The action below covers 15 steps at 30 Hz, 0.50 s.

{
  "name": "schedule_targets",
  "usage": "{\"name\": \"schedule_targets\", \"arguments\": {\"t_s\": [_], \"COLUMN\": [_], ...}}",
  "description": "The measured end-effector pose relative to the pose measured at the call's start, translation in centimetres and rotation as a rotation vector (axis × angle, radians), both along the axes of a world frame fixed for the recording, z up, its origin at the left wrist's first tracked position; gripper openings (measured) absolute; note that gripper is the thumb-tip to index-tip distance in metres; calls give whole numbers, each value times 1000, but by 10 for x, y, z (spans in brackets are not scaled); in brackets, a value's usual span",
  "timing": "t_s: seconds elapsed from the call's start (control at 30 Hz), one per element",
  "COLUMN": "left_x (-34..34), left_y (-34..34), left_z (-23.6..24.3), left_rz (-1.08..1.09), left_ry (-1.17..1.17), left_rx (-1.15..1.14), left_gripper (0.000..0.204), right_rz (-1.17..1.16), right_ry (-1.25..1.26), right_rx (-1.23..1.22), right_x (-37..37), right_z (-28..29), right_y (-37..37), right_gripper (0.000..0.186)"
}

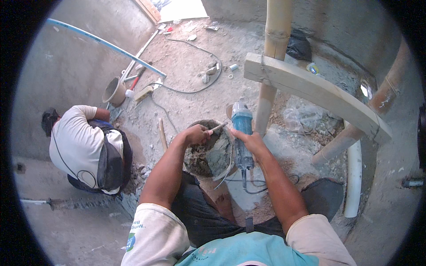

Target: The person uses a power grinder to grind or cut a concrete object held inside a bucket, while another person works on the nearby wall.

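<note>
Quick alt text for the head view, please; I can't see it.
A person's right hand grips a blue angle grinder while the left hand holds a small thin piece close to it, above a bucket of grey mix. At left, a co-worker crouches on the dusty floor; at right, a wooden board crosses bamboo poles.

Classed as building site, indoors; evidenced by raw cement walls (100, 29), rubble (141, 172), bamboo poles (278, 29), angle grinder (242, 126) and bucket (205, 176) of grey mix.
</note>
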State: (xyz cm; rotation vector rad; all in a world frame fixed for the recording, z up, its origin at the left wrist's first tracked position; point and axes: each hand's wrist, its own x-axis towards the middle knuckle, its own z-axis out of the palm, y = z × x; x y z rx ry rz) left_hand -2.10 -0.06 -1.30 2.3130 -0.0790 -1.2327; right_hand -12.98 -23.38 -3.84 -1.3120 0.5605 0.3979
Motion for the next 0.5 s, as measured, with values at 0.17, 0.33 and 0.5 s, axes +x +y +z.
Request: {"name": "schedule_targets", "arguments": {"t_s": [0.17,0.33,0.5], "left_x": [6,3,2], "left_y": [11,-2,3], "left_z": [-17,1,3], "left_rz": [-17,25,-15], "left_ry": [-33,-11,-42], "left_rx": [-10,49,36], "left_gripper": [45,45,45], "right_rz": [42,61,72], "right_ry": [0,12,50], "right_rx": [-72,-80,-31], "right_x": [1,-3,-7], "right_z": [-12,-14,-1], "right_y": [2,2,7], "right_gripper": [59,59,58]}}
